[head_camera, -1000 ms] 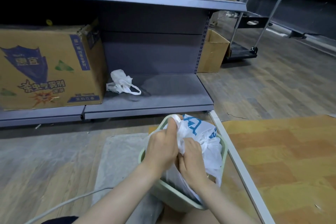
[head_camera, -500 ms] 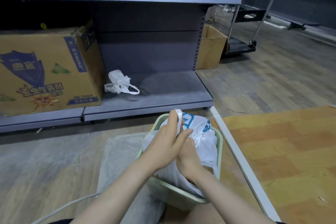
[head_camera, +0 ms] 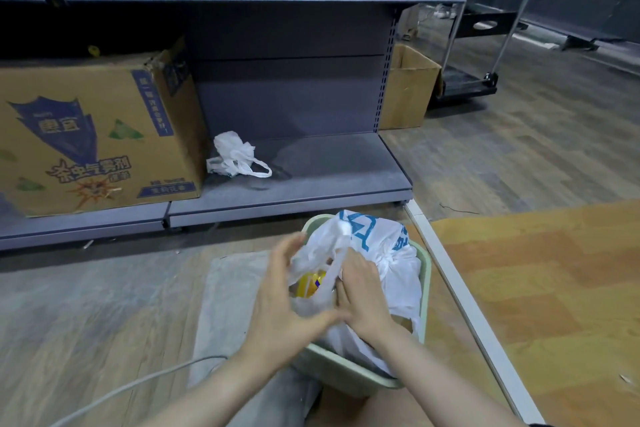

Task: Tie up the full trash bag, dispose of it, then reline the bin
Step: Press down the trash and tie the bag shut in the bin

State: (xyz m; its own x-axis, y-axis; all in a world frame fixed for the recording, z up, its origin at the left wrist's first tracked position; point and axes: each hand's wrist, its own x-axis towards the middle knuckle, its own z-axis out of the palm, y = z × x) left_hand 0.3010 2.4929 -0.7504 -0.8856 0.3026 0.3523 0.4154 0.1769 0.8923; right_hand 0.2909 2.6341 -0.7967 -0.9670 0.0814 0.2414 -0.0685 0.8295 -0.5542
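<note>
A full white trash bag [head_camera: 384, 250] with blue print sits in a pale green bin [head_camera: 425, 274] on the floor in front of me. Its mouth gapes on the left, and something yellow [head_camera: 308, 282] shows inside. A twisted handle strip runs down across the opening. My left hand [head_camera: 280, 298] cups the bag's left side with fingers spread and lightly curved, thumb reaching under the plastic. My right hand [head_camera: 363, 295] has its fingers curled into the bunched plastic at the bag's middle. A crumpled spare white bag [head_camera: 232, 156] lies on the bottom shelf.
Grey metal shelving [head_camera: 294, 191] stands right behind the bin, with a large printed carton [head_camera: 93, 135] on its left. A white floor rail [head_camera: 464, 298] runs along the bin's right side. An open box [head_camera: 408, 87] and a trolley [head_camera: 467, 80] stand farther back.
My left hand has let go of the handle it held upright and spread its fingers to the bag's left. The bag's mouth has opened, showing the yellow item.
</note>
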